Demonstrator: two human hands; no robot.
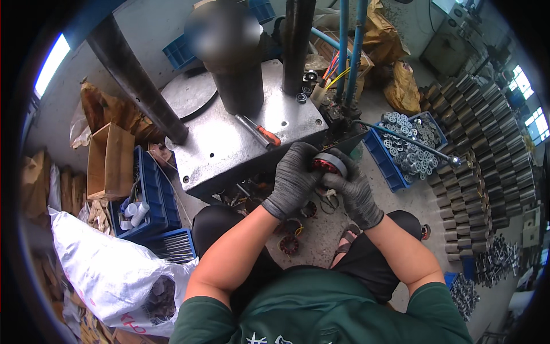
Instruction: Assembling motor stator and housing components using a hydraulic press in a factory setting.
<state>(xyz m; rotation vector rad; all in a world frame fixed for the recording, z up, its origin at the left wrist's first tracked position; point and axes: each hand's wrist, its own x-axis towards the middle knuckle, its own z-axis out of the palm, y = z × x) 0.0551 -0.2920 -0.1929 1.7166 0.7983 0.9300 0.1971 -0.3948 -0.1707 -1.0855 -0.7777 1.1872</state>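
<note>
Both my hands wear grey knitted gloves and meet in front of the press table's front edge. Between them is a motor stator [330, 164], a grey metal ring with red copper windings inside. My left hand [293, 176] is closed on its left side, and my right hand [354, 192] grips its right side, with thumb and fingers around the ring. A pale connector on wires [329, 195] hangs below the stator. Several other wound stators lie on the floor under my hands, one of them a red-wound stator [289, 245] with a yellow wire.
On the steel press table [229, 146] lie an orange-handled screwdriver [268, 135] and a metal rod. A blue crate [395, 172] of round metal parts stands right, beside stacked metal cylinders [475, 166]. A white sack [109, 264] and another blue crate [163, 195] are at left.
</note>
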